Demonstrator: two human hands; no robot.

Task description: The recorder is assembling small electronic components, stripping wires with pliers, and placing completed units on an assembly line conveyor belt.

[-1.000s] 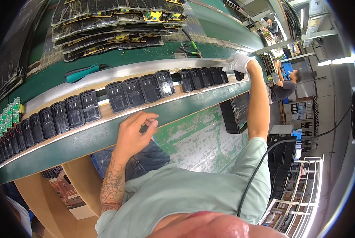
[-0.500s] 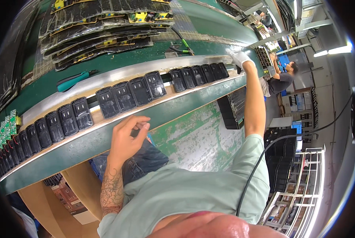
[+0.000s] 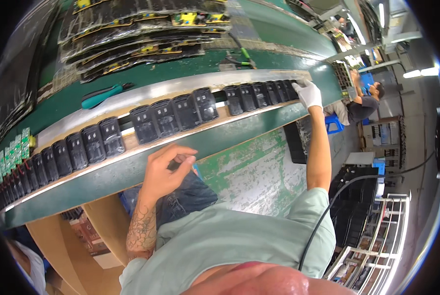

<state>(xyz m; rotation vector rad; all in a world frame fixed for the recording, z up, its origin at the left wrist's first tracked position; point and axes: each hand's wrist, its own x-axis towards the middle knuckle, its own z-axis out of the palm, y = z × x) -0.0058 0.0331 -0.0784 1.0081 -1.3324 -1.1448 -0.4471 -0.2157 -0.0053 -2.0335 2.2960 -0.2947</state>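
Observation:
My right hand (image 3: 309, 95), in a white glove, is at the far right end of a row of black plastic housings (image 3: 184, 112). Its fingers close around the edge of the end housing (image 3: 291, 89), which the glove partly hides. My bare left hand (image 3: 169, 168) hovers in front of the bench edge, below the middle of the row. Its fingers are loosely curled, thumb and forefinger apart, with nothing visible between them. The housings lean against one another in groups along a rail. At the left end, red wires and green circuit boards (image 3: 14, 152) accompany them.
Behind the row lie teal-handled pliers (image 3: 102, 96) and green-handled cutters (image 3: 243, 51). Stacked sheets with yellow-and-black components (image 3: 146, 37) stand at the back. Cardboard boxes (image 3: 99, 221) sit below the bench at left. A co-worker (image 3: 362, 105) sits farther along on the right.
My right hand has come down from above the rail onto the end of the row. The left hand keeps nearly the same pose. The whole view has shifted slightly.

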